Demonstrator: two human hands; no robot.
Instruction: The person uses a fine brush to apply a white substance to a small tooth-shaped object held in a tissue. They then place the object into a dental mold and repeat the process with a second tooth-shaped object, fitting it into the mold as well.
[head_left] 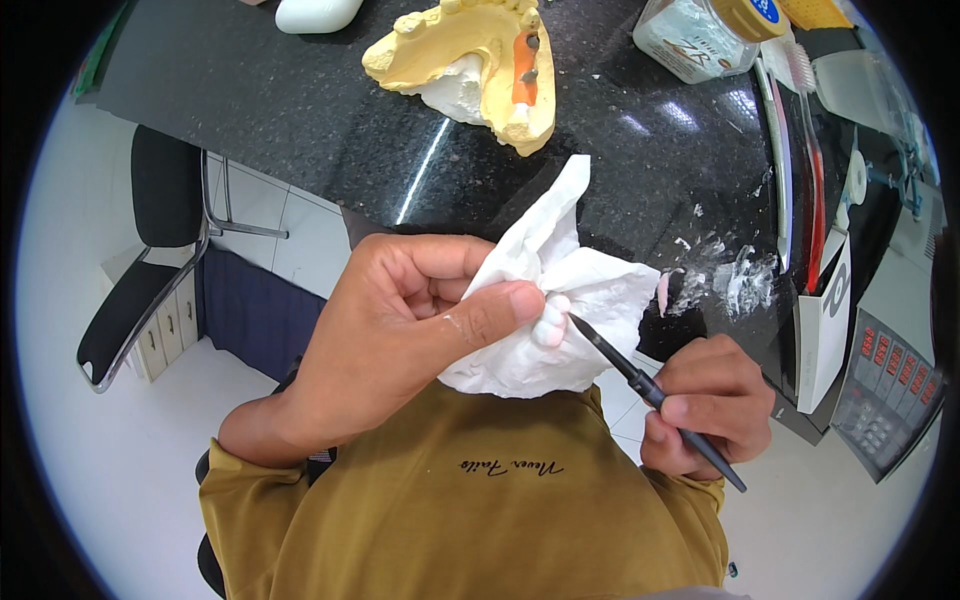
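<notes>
A mustard shirt (pixel 450 530) is filling the foreground. At far left, a black chair (pixel 166 190) is standing beside the dark countertop (pixel 290 110). The left hand (pixel 390 325) is pinching narrowly, thumb against fingers; beyond it, a yellow dental cast (pixel 400 60) is resting on the countertop. At center, the crumpled white tissue (pixel 615 290) in that pinch is backing a small row of artificial teeth (pixel 549 330), just beside the thumb tip. To its right, a slim black brush-like tool (pixel 645 388) is pointing at the teeth, contact uncertain, while the right hand (pixel 715 400) is curling its fingers around the handle. A slackening pinch would be risking a dropped piece; too hard a push, a tipped or marked one.
</notes>
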